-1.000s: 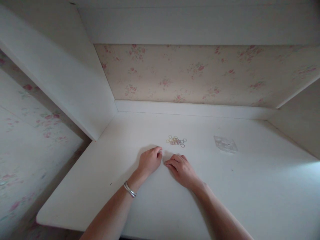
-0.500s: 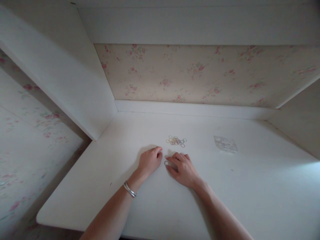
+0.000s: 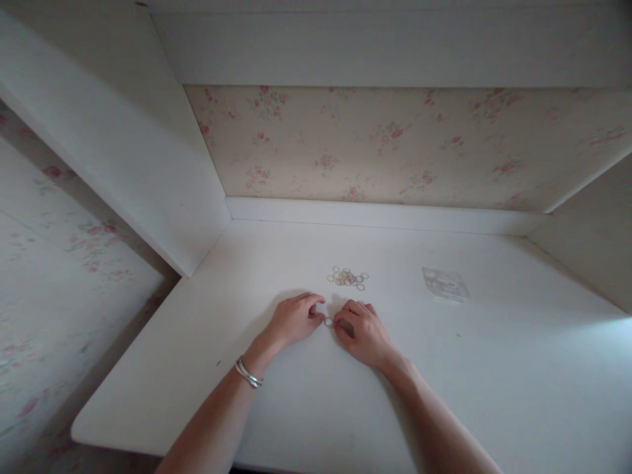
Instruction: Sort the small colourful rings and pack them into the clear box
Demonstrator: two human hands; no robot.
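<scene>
My 2 hands meet fingertip to fingertip over 1 small pale ring (image 3: 328, 322) lying on the white surface (image 3: 494, 368). My right hand (image 3: 363, 330) has its thumb and forefinger pinched at the ring's right edge; my left hand (image 3: 295, 319) curls in from the other side, thumb tip just beside the ring, though I cannot tell whether that grip is closed on it or only touching. The ring lies flat, directly between both hands, with the right fingertips the nearer. Just beyond my fingers, farther from me, sits the loose pile of small coloured rings (image 3: 347, 278). Well off to the right lies a clear plastic bag (image 3: 445, 284). A silver bracelet (image 3: 247, 373) circles my left wrist.
</scene>
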